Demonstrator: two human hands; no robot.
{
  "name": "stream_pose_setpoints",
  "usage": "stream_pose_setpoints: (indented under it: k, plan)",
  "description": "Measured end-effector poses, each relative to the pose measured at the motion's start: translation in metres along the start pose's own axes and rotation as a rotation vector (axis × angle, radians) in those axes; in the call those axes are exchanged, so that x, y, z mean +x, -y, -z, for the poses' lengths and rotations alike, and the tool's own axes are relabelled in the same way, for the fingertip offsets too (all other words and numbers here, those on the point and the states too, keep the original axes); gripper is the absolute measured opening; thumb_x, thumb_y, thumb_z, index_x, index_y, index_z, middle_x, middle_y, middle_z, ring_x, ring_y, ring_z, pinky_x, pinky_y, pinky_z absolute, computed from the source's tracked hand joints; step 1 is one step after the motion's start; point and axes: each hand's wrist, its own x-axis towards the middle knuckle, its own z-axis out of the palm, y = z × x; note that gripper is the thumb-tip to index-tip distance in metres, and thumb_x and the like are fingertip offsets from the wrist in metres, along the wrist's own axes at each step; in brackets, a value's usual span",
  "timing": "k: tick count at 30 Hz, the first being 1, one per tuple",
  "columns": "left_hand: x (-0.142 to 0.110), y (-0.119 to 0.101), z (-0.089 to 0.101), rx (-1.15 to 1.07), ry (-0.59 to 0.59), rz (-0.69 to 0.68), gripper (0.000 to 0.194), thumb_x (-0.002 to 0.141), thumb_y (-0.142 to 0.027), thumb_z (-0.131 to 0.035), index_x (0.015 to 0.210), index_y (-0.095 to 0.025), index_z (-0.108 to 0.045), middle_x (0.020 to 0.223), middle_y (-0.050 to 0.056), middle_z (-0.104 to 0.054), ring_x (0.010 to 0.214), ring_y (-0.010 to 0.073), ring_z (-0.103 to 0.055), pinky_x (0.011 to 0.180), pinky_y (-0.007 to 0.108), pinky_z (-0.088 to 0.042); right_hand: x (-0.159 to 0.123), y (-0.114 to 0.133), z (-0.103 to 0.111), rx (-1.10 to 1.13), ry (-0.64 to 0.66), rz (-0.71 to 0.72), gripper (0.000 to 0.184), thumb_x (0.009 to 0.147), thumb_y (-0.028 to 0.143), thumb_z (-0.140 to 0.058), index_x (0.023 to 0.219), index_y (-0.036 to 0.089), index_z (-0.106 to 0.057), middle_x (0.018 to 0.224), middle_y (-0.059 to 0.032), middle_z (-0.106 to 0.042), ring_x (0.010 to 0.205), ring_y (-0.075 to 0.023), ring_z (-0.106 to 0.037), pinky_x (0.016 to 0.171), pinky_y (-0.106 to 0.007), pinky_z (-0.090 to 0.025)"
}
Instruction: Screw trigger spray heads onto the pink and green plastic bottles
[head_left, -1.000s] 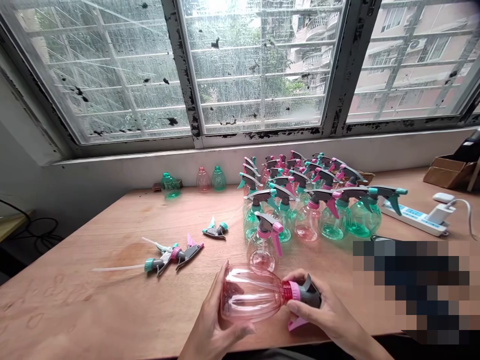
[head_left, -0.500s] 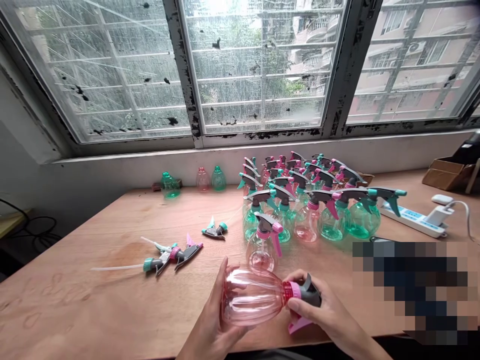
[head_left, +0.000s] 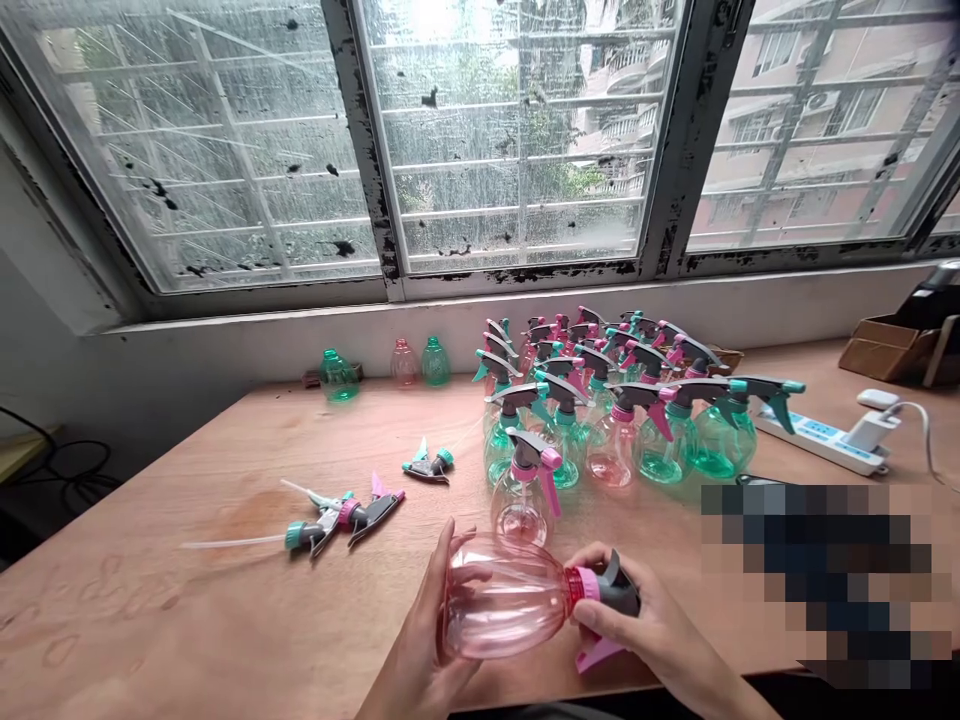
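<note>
I hold a clear pink spray bottle point(head_left: 501, 602) on its side near the front edge of the wooden table point(head_left: 225, 620). My left hand point(head_left: 424, 645) wraps round the bottle's round body. My right hand point(head_left: 649, 628) grips its grey and pink trigger head point(head_left: 611, 592) at the neck, with the pink trigger pointing down. An upright pink spray bottle point(head_left: 525, 490) stands just behind the one I hold.
Several finished green and pink spray bottles point(head_left: 622, 400) are grouped at the back right. Loose trigger heads point(head_left: 341, 515) lie to the left, another point(head_left: 429, 465) farther back. Three headless bottles point(head_left: 405, 362) stand by the wall. A power strip point(head_left: 821, 440) and cardboard box point(head_left: 885, 345) sit at right.
The bottle has turned slightly in my hands and my left fingers have shifted round its body. Nothing else on the table has moved.
</note>
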Motion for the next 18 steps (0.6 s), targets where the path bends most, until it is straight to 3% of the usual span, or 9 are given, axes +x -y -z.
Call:
stream_pose_setpoints:
  k: [2, 5, 7, 12, 18]
  plan:
    - [-0.0011, -0.0006, 0.0001, -0.006, 0.009, 0.013, 0.103, 0.09, -0.048, -0.077, 0.168, -0.037, -0.011, 0.167, 0.013, -0.038, 0.133, 0.0325, -0.059, 0.116, 0.044, -0.047, 0.0, -0.0003, 0.0, 0.0, 0.004, 0.003, 0.043, 0.077, 0.051, -0.09, 0.095, 0.017, -0.073, 0.076, 0.0013, -0.067, 0.066, -0.0161, -0.062, 0.063, -0.027, -0.051]
    - [-0.0033, -0.0039, -0.0009, -0.075, 0.02, 0.038, 0.12, 0.081, -0.048, -0.087, 0.169, -0.036, -0.007, 0.168, 0.013, -0.037, 0.144, 0.0364, -0.051, 0.121, 0.047, -0.042, 0.0003, -0.0007, 0.0002, 0.002, 0.004, 0.007, 0.043, 0.076, 0.051, -0.09, 0.096, 0.017, -0.073, 0.076, 0.0015, -0.067, 0.066, -0.016, -0.062, 0.063, -0.026, -0.05]
    - [-0.004, -0.0062, -0.0014, -0.121, 0.019, 0.048, 0.119, 0.08, -0.046, -0.088, 0.169, -0.035, -0.01, 0.17, 0.014, -0.035, 0.147, 0.0371, -0.047, 0.121, 0.045, -0.041, 0.0007, -0.0011, 0.0006, 0.001, 0.007, 0.007, 0.042, 0.077, 0.051, -0.09, 0.096, 0.017, -0.073, 0.075, 0.0015, -0.067, 0.066, -0.0158, -0.062, 0.062, -0.026, -0.049]
    - [-0.0024, -0.005, -0.0008, -0.133, 0.023, 0.044, 0.111, 0.08, -0.043, -0.089, 0.167, -0.038, -0.02, 0.172, 0.013, -0.03, 0.133, 0.0337, -0.06, 0.115, 0.044, -0.048, 0.0014, -0.002, 0.0011, 0.021, -0.013, -0.026, 0.043, 0.078, 0.051, -0.089, 0.097, 0.017, -0.071, 0.072, 0.0017, -0.067, 0.063, -0.0153, -0.061, 0.061, -0.026, -0.049]
    - [-0.0022, -0.0012, -0.0022, -0.096, 0.0, 0.047, 0.111, 0.08, -0.042, -0.089, 0.166, -0.041, -0.019, 0.171, 0.014, -0.033, 0.133, 0.035, -0.059, 0.112, 0.046, -0.051, 0.0009, -0.0015, 0.0009, 0.006, -0.026, -0.04, 0.045, 0.076, 0.053, -0.09, 0.096, 0.017, -0.071, 0.07, 0.0015, -0.066, 0.063, -0.0169, -0.063, 0.061, -0.028, -0.05]
